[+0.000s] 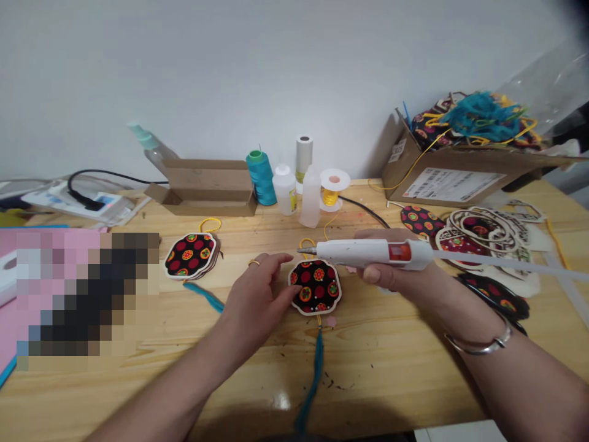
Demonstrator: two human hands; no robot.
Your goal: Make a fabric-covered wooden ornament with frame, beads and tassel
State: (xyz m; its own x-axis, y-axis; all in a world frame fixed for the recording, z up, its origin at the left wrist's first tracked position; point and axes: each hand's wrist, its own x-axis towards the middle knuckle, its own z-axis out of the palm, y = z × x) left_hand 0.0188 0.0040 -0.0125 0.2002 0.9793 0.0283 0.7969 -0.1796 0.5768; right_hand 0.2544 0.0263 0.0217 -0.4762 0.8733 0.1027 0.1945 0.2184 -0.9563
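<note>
A hexagonal fabric ornament, black with red and green dots and a pale edge, lies flat on the wooden table. My left hand rests on its left side, with the fingertips pressing against it. A yellow cord loop rises from its top, and a teal tassel trails toward me. My right hand grips a white hot glue gun, whose metal nozzle points left just above the ornament. A long glue stick runs out of its back. A similar ornament with a teal tassel lies further left.
Teal thread, white plastic bottles and yellow thread stand along the wall beside a cardboard piece. Right of them, an open cardboard box holds fabric and cord. Cut ornament pieces lie at right. A blurred patch covers the left.
</note>
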